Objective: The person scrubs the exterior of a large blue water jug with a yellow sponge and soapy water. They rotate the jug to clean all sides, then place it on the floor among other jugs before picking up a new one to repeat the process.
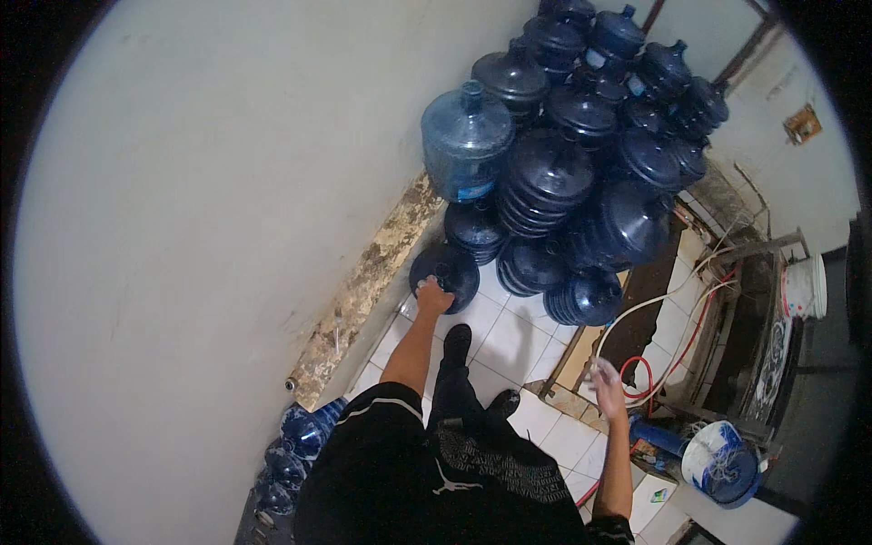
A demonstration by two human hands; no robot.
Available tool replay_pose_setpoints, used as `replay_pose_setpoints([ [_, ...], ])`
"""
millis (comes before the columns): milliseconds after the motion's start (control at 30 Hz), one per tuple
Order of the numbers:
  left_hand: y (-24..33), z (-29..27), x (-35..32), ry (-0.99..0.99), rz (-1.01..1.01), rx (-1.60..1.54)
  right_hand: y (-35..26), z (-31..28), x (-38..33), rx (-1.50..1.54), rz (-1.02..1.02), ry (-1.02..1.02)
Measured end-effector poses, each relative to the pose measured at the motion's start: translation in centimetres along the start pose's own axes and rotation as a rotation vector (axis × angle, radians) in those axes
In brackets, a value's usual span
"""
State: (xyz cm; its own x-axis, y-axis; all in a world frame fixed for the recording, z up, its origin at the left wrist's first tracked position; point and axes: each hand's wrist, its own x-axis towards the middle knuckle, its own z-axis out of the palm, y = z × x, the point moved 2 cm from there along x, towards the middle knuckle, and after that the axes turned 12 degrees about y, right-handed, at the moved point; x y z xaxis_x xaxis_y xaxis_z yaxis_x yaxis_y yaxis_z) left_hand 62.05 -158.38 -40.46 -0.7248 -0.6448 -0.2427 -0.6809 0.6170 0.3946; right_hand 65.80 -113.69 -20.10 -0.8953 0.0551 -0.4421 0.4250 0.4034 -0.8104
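Observation:
My left hand (434,295) reaches down to a dark blue water jug (461,275) standing on the floor beside the wall ledge. Its fingers are closed at the top of the jug, around the neck, which they mostly cover. Out to the right, my right hand (608,381) hangs in the air with its fingers loosely stretched, holding nothing. Just beyond the gripped jug stands another dark jug (474,232). A lighter blue jug (468,145) sits higher in the stack, close to the wall.
Many large blue jugs (549,177) are piled ahead. Pale and red hoses (643,377) curl near a low frame on the right. A white-and-blue bucket (720,463) stands at lower right. A peeling ledge (368,291) runs along the left wall; more bottles (304,431) lie below it.

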Motion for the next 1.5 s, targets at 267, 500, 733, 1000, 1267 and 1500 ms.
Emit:
replay_pose_setpoints([
  [267,1.2,8.0,8.8,-0.171,0.001,0.111,5.8,-1.3,-2.2,-0.173,0.356,0.123],
  [500,-1.1,11.0,11.1,-0.171,0.141,0.118,9.0,-3.9,-5.6,-0.296,0.446,0.115],
  [733,2.7,8.1,4.3,-0.239,0.365,0.109,14.8,-6.9,-11.8,-0.033,0.429,0.296],
  [1000,16.5,0.2,-9.2,-0.266,0.862,-0.166,20.7,-8.1,-18.4,0.037,0.495,0.548],
  [1267,35.9,-5.8,-27.7,-0.510,0.910,-0.802,27.4,-11.2,-20.3,0.394,0.551,0.799],
  [1500,52.9,-8.3,-39.9,-0.469,1.063,-1.261,28.8,-20.0,-18.1,0.585,0.519,0.887],
])
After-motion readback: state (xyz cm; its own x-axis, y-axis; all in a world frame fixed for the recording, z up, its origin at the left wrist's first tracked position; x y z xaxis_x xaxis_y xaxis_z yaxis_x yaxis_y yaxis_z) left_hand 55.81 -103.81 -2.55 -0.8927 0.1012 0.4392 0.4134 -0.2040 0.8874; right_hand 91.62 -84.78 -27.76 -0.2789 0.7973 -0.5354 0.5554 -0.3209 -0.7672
